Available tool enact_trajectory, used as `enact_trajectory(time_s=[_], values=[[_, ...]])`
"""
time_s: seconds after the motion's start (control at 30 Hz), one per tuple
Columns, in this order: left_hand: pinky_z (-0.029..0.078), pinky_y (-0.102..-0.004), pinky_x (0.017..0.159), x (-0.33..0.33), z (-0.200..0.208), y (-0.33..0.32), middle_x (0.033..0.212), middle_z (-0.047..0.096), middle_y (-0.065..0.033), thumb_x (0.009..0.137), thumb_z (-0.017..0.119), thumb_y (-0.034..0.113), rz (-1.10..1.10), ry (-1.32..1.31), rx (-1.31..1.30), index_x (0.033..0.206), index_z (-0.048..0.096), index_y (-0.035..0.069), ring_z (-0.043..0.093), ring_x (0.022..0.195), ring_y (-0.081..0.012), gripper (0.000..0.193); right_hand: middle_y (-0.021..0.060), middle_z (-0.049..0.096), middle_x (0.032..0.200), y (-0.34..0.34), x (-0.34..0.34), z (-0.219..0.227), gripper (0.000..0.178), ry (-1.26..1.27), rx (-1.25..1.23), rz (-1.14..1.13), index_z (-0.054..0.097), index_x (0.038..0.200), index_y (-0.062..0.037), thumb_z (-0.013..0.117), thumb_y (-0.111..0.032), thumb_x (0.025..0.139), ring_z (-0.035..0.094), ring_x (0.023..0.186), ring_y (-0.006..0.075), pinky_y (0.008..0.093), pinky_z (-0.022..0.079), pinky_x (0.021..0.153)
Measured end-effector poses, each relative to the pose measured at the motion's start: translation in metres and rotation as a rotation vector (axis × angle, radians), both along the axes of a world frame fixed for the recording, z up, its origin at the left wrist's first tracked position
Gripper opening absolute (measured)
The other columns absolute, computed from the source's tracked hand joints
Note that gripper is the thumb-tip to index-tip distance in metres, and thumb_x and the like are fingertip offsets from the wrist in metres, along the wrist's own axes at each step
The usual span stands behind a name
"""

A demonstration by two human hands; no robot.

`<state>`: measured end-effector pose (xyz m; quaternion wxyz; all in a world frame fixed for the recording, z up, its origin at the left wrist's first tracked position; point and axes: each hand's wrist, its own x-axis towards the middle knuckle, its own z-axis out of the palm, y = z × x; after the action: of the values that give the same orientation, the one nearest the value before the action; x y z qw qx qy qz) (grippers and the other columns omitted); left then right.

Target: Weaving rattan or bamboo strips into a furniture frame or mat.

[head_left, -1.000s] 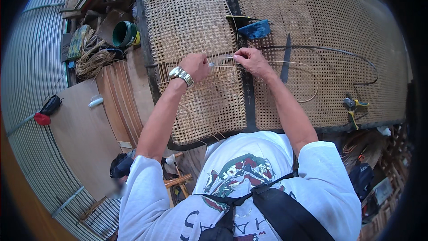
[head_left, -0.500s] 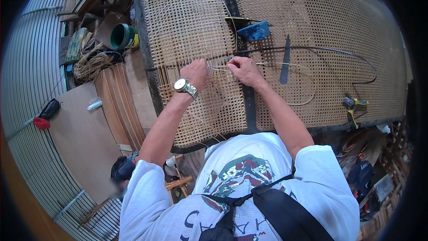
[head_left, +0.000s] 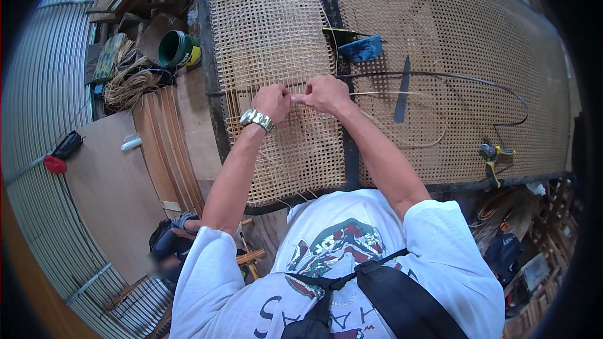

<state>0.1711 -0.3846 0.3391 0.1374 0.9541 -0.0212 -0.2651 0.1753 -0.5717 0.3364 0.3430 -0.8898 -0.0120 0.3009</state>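
Note:
A dark-framed panel of woven cane (head_left: 267, 25) lies in front of me, with a gap of bare strands in its narrower left section. My left hand (head_left: 271, 102), a metal watch at its wrist, is closed in a pinch over that gap. Close beside it, my right hand (head_left: 323, 94) pinches a thin cane strand (head_left: 391, 93). The strand trails rightward over the wider section and loops back toward me. The fingertips of both hands nearly meet, and the left thumb and finger seem to grip the same strand; its end is hidden there.
On the panel lie a dark pointed blade (head_left: 402, 91), a blue piece (head_left: 361, 49), a long black flexible strip (head_left: 452, 75) and yellow-handled cutters (head_left: 493, 158). A green bucket (head_left: 179, 48) and cane bundles (head_left: 132, 85) stand left. Another person (head_left: 179, 235) is at lower left.
My right hand has moved left, up to the left hand, drawing along the strand. My left hand has barely shifted. The view has turned slightly.

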Motion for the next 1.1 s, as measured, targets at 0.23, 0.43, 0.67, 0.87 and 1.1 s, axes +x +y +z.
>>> enact_trajectory(time_s=[0.23, 0.43, 0.67, 0.87, 1.1], values=[[0.058, -0.0451, 0.084, 0.008, 0.007, -0.012, 0.099, 0.074, -0.0189, 0.092, 0.069, 0.034, 0.098, 0.105, 0.051, 0.103, 0.078, 0.011, 0.072, 0.092, -0.0354, 0.026, 0.0116, 0.077, 0.094, 0.011, 0.003, -0.001, 0.025, -0.167, -0.194, 0.182, 0.078, 0.085, -0.0131, 0.075, -0.038, 0.083, 0.074, 0.091, 0.0295, 0.0476, 0.052, 0.084], [0.058, -0.0465, 0.077, -0.014, 0.035, -0.009, 0.094, 0.074, -0.0192, 0.092, 0.068, 0.035, 0.1, -0.078, 0.143, 0.092, 0.076, 0.009, 0.073, 0.087, -0.0358, 0.028, 0.0038, 0.071, 0.075, 0.023, -0.016, -0.01, 0.009, -0.551, -0.346, 0.303, 0.07, 0.079, -0.0141, 0.07, -0.022, 0.076, 0.069, 0.078, 0.0242, 0.0496, 0.043, 0.074], [0.05, -0.0453, 0.064, -0.064, 0.14, 0.146, 0.078, 0.07, -0.0171, 0.089, 0.071, 0.033, 0.201, -0.374, 0.24, 0.088, 0.068, 0.003, 0.066, 0.072, -0.0364, 0.03, 0.0093, 0.072, 0.09, 0.021, -0.03, -0.031, 0.018, -0.585, -0.299, 0.327, 0.065, 0.097, -0.0094, 0.063, -0.023, 0.086, 0.068, 0.095, 0.0266, 0.053, 0.044, 0.085], [0.041, -0.0247, 0.052, -0.086, 0.235, 0.143, 0.064, 0.062, -0.0005, 0.094, 0.074, 0.022, 0.259, -0.394, -0.077, 0.084, 0.066, 0.001, 0.054, 0.058, -0.0066, 0.024, 0.0133, 0.069, 0.097, 0.085, -0.036, 0.032, 0.036, -0.697, 0.549, 0.13, 0.063, 0.111, -0.0014, 0.064, -0.034, 0.095, 0.068, 0.088, 0.0306, 0.0481, 0.051, 0.08], [0.045, -0.0252, 0.054, -0.066, 0.184, 0.097, 0.072, 0.067, -0.0036, 0.094, 0.072, 0.019, 0.348, -0.399, -0.294, 0.095, 0.071, 0.0, 0.059, 0.061, -0.0082, 0.019, 0.0071, 0.071, 0.092, 0.012, -0.015, 0.075, 0.018, -0.24, 0.798, 0.008, 0.071, 0.112, -0.0034, 0.061, -0.014, 0.1, 0.062, 0.075, 0.0185, 0.0316, 0.052, 0.069]])
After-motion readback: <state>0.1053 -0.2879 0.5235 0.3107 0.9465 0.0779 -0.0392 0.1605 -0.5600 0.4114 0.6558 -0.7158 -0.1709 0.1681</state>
